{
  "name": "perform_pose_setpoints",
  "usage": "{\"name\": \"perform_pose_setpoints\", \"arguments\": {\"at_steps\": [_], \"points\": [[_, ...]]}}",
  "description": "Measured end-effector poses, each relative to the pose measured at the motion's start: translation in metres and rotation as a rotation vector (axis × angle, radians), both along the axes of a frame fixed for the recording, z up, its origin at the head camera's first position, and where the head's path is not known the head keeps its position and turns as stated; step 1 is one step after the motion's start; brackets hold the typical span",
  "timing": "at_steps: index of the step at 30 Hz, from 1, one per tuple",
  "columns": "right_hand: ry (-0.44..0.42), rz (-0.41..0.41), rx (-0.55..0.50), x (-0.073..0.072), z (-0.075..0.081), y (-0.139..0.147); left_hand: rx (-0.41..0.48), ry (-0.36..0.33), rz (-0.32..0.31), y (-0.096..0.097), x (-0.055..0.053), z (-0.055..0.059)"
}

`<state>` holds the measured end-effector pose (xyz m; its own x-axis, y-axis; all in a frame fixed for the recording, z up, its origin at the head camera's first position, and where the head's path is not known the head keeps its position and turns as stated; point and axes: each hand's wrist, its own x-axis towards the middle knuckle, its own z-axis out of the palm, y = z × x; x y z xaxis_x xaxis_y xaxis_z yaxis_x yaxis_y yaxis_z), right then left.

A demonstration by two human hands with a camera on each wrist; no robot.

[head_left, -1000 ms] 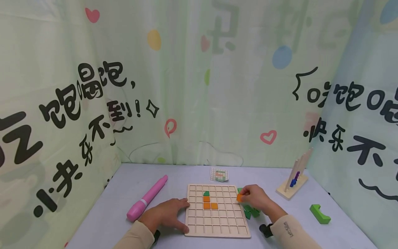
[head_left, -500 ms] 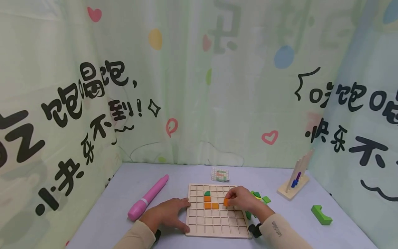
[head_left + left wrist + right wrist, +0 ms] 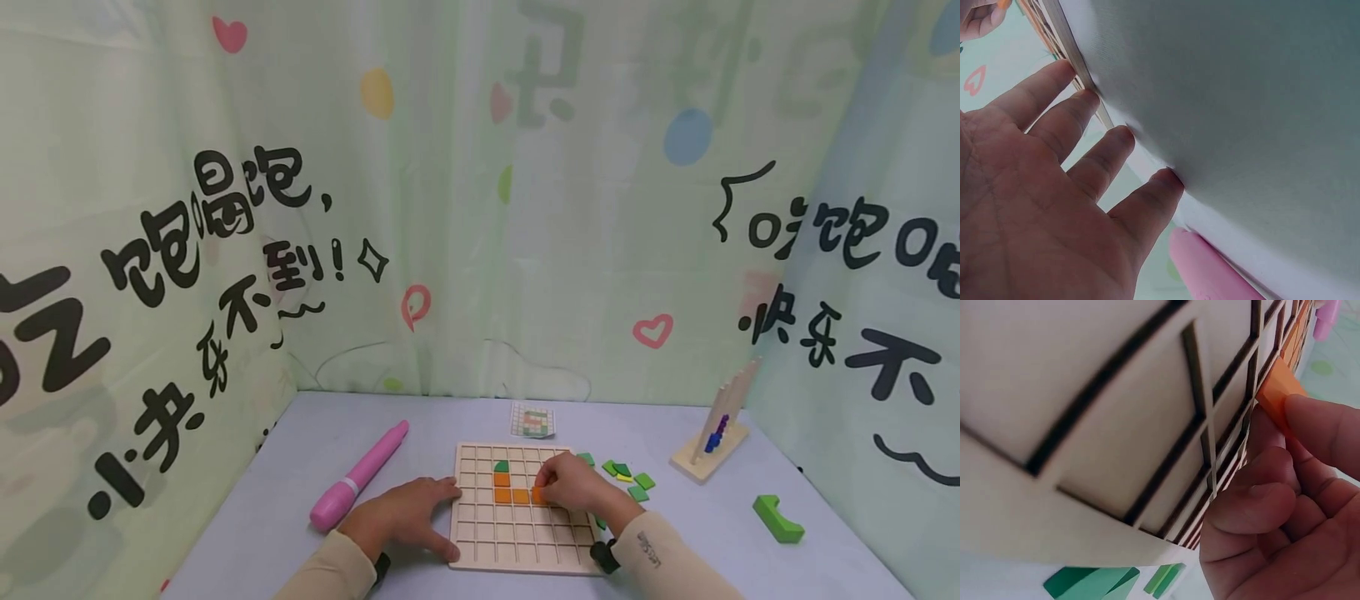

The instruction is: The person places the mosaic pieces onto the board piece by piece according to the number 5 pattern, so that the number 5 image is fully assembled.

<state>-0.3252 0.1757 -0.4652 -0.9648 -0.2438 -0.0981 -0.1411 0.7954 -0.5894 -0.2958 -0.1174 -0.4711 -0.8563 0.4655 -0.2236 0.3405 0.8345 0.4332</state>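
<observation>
On the board (image 3: 487, 533), seen from the head, three orange tiles (image 3: 502, 495) and one green piece (image 3: 502, 467) sit in cells; most other cells in sight are bare, so I judge the work to be at an early stage. My right grip (image 3: 573, 483) pinches a fourth tile (image 3: 538, 496) over the board, beside the nearer two. Loose pieces (image 3: 638, 493), mostly green, remain unplaced on the counter (image 3: 427, 442) right of the board. Behind it lies a card (image 3: 533, 421) with a coloured grid, too small to count.

From the left wrist, my left grip (image 3: 1054, 181) is spread, its fingertips at the board's edge; a pink wand (image 3: 1210, 269) lies left of the board.

From the right wrist, the pinched tile tilts against the board; I cannot tell whether its edge is seated, and judge this placing unfinished.
</observation>
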Motion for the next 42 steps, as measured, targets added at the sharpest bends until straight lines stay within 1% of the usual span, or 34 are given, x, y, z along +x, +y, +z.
{"name": "perform_pose_setpoints", "arguments": {"at_steps": [8,12,17,21,27,30,33,39,42], "points": [[0.015,-0.01,0.067,-0.001,0.001,-0.007,-0.016,0.025,-0.013,-0.001,-0.001,-0.002],[0.017,-0.017,0.095,-0.002,0.0,-0.008,-0.014,0.028,-0.016,0.0,0.0,-0.001],[0.032,-0.002,0.121,-0.001,-0.001,-0.01,-0.014,0.017,-0.014,0.001,0.0,0.0],[0.026,-0.003,0.105,-0.001,0.0,-0.01,-0.011,0.01,-0.007,0.002,0.0,0.0],[0.02,0.005,0.03,-0.002,0.0,-0.005,-0.021,0.014,-0.009,0.001,-0.001,-0.001],[0.02,0.007,-0.015,-0.002,-0.001,0.0,-0.018,0.022,-0.016,0.0,-0.001,0.0],[0.025,-0.008,-0.042,-0.001,0.0,0.007,-0.014,0.022,-0.017,0.0,-0.001,-0.001],[0.055,-0.086,-0.026,-0.002,-0.001,0.032,-0.014,0.023,-0.017,-0.001,-0.002,-0.005],[0.05,-0.13,-0.017,-0.004,-0.003,0.049,-0.013,0.025,-0.017,-0.001,-0.002,-0.006]]}}
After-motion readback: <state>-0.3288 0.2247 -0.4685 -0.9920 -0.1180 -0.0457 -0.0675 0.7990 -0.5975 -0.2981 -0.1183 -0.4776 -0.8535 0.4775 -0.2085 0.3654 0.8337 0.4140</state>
